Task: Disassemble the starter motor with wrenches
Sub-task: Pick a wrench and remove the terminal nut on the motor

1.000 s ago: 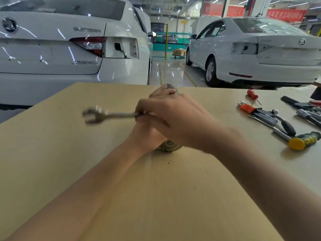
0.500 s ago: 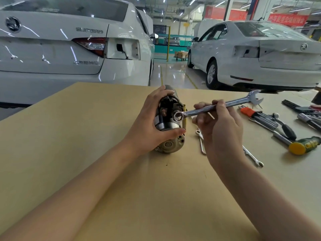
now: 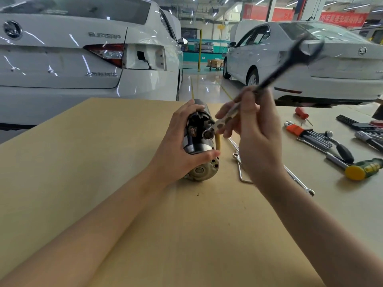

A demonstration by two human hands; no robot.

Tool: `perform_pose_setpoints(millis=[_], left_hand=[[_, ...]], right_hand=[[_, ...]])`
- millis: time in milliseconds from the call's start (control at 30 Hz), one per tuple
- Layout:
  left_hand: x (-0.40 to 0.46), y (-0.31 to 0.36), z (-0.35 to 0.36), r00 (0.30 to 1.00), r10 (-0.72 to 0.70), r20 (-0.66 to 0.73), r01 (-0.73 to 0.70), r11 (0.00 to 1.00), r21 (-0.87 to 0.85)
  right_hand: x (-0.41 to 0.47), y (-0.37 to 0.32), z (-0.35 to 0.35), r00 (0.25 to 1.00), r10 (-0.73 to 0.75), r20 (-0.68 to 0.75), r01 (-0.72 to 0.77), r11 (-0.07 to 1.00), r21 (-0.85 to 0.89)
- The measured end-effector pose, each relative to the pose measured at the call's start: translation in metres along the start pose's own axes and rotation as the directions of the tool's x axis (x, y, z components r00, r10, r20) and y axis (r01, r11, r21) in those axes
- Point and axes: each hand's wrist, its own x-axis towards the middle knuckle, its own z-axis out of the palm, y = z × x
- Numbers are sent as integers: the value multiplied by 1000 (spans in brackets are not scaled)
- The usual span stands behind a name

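Now the dark round metal starter motor (image 3: 195, 141) lies on the big tan wooden bench (image 3: 83, 162), and the left hand (image 3: 180, 146) wraps around it. The right hand (image 3: 255, 137) pinches the long shiny silver wrench (image 3: 228, 117), its ring end at a nut. Keep the ring flat and hold the motor tight.

Wrench (image 3: 259, 88) ring on starter motor (image 3: 196, 141)

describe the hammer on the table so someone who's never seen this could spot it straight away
Start at the tan table and look to its right edge, where a row of hand tools lies. Nearest the person in that row is the hammer, lying on its side. Its round yellow end and green-and-yellow handle set it apart from the black and silver tools beside it.
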Motion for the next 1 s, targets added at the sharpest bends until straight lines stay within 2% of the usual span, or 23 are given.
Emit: perform_pose_setpoints(millis=[67,133,200,267,333,367,400,433,467,500,533,567,600,667,767,867,1000], left_hand=[[0,0,-2,1000,12,3,-12,1000,-16],[-1,0,-2,1000,8,4,-7,1000,-18],[3,-2,0,1000,-20,-10,20,1000,-9],[6,-7,3,998,-64,13,63,998,19],[7,-22,4,981,-157,111,153,987,47],[6,-28,4,965,-212,156,204,977,67],[4,-29,3,951,-252,181,244,967,68],[2,-26,3,953,-245,180,244,969,31],[2,-22,2,970,-194,146,201,979,-37],[1,-18,1,986,-144,83,151,985,-86],[1,-14,0,994,-100,35,103,992,-79],[0,-10,-1,998,-59,20,60,997,-48],[0,-8,-3,999,-38,23,39,999,-26],[-1,-6,-4,999,-36,35,37,999,-22],[0,-2,-4,999,-32,30,33,999,-3],[0,-1,-4,1000,-21,24,20,1000,24],[0,-2,-4,1000,-11,15,10,1000,26]], right_hand=[[8,-6,5,980,-75,187,101,986,-134],[15,-12,10,940,-76,332,173,946,-273],[20,-16,15,871,-65,488,311,841,-443],[22,-18,20,742,-1,671,503,661,-556],[19,-16,25,581,106,807,690,463,-557],[16,-16,24,524,107,845,758,394,-520],[11,-15,22,506,27,862,793,378,-477],[4,-12,18,534,-107,838,790,416,-450],[-5,-10,14,627,-250,738,731,515,-447],[-13,-6,11,755,-343,558,620,651,-438],[-19,-2,8,876,-349,332,466,789,-401],[-22,1,6,953,-283,111,304,898,-318],[-22,4,4,983,-172,-68,154,966,-209],[-19,5,-2,959,100,-267,-99,995,18],[-14,5,-8,866,398,-303,-303,899,315],[-14,5,-7,829,483,-283,-335,833,440],[-13,5,-6,823,499,-272,-319,801,506]])
